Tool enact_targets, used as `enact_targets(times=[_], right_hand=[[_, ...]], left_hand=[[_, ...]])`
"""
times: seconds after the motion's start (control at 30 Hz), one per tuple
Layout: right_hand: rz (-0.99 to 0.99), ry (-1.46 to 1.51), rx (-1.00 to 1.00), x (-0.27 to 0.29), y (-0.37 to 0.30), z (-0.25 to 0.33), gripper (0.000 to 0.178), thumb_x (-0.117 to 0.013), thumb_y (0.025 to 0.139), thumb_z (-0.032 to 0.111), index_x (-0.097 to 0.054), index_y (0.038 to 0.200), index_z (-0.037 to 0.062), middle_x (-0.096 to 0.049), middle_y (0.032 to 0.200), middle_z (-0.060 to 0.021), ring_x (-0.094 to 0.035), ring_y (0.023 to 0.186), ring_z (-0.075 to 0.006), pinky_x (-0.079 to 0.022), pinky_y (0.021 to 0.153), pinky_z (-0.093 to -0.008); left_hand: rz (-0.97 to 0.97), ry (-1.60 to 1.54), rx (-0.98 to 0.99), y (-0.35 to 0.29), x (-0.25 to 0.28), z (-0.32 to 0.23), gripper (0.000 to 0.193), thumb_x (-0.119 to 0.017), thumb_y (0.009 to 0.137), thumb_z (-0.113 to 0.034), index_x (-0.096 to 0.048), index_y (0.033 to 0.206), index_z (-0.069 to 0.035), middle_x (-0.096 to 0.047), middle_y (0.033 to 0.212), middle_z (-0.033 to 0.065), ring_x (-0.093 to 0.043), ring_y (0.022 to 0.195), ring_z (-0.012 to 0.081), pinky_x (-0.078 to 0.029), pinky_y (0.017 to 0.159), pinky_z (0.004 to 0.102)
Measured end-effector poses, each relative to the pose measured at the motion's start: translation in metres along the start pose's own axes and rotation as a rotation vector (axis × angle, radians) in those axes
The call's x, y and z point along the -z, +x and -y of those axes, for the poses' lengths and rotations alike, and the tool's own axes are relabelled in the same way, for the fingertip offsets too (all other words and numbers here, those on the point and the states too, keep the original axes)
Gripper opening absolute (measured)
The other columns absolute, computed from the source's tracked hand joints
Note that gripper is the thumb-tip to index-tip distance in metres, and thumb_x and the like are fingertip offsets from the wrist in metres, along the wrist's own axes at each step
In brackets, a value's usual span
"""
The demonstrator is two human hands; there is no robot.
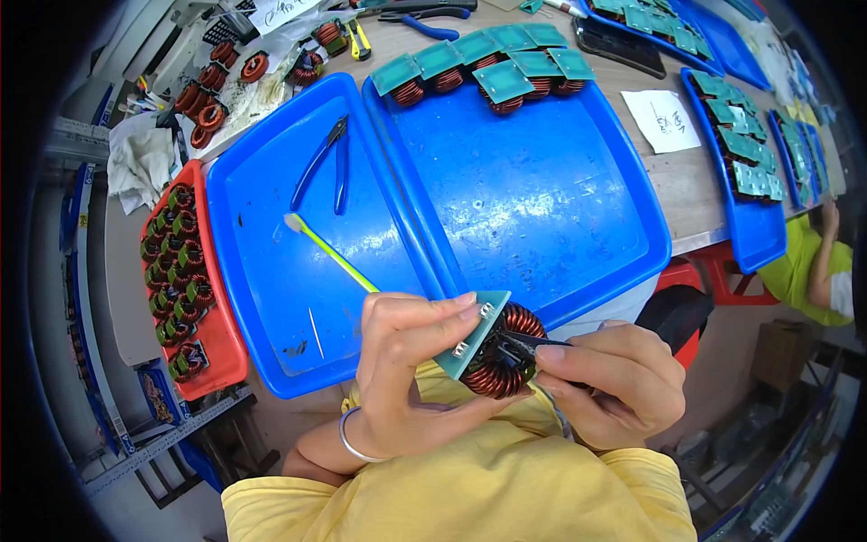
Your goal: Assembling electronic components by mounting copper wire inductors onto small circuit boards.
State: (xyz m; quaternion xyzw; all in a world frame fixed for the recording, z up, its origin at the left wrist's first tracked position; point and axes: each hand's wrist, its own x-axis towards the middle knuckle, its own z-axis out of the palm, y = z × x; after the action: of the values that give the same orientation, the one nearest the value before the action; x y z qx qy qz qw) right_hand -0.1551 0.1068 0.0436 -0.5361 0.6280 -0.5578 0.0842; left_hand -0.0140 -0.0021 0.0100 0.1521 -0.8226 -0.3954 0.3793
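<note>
My left hand (406, 370) is closed on a copper-wound toroidal coil (495, 378) fixed to a small green circuit board (473, 336). The board faces left, with silvery solder spots on it; the fingers press its edge and the thumb supports the winding from below. Pinched in my right hand (619, 379) is a pair of dark tweezers (535, 341), partly hidden by the fingers. Their thin tip reaches into the middle of the coil. Just beyond the left hand, a yellow-green brush (336, 256) lies in the left blue tray (271, 372), near blue-handled cutters (341, 172).
The right blue tray (542, 208) carries several board-topped coils (504, 81) along its far edge. A red tray (233, 334) of coils stands at left. Farther right are a paper note (661, 121), more filled trays (759, 230) and a co-worker's green sleeve (795, 271).
</note>
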Motion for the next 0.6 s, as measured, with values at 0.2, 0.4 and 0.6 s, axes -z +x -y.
enact_targets(times=[0.2,0.4,0.6], right_hand=[[-0.004,-0.009,0.019,-0.0012,0.0012,-0.0016,0.028,-0.075,0.058,0.001,-0.067,0.085,0.0037,-0.064,0.07,-0.0051,-0.058,0.053,-0.0139,-0.043,0.045,-0.0224],[0.009,-0.003,0.013,-0.0008,0.0011,-0.0016,0.028,-0.075,0.058,0.001,-0.067,0.085,0.0036,-0.064,0.071,-0.0051,-0.058,0.052,-0.0139,-0.043,0.045,-0.0224],[-0.005,-0.017,0.003,-0.0018,0.0013,-0.0019,0.028,-0.075,0.059,0.0,-0.067,0.086,0.0031,-0.064,0.071,-0.0053,-0.058,0.053,-0.0139,-0.043,0.045,-0.0225]], left_hand=[[0.005,0.008,0.005,0.0002,0.0006,0.0008,0.064,-0.085,0.048,-0.017,-0.055,0.104,-0.003,-0.058,0.103,0.0113,-0.05,0.077,0.0195,-0.038,0.066,0.0292],[0.008,-0.002,0.011,-0.0013,0.0007,0.0024,0.064,-0.085,0.048,-0.017,-0.056,0.104,-0.003,-0.058,0.103,0.011,-0.05,0.077,0.0195,-0.038,0.067,0.0294],[-0.001,-0.013,0.02,-0.0008,0.0006,0.0011,0.063,-0.084,0.048,-0.015,-0.056,0.103,-0.003,-0.058,0.104,0.011,-0.05,0.077,0.0195,-0.038,0.067,0.0294]])
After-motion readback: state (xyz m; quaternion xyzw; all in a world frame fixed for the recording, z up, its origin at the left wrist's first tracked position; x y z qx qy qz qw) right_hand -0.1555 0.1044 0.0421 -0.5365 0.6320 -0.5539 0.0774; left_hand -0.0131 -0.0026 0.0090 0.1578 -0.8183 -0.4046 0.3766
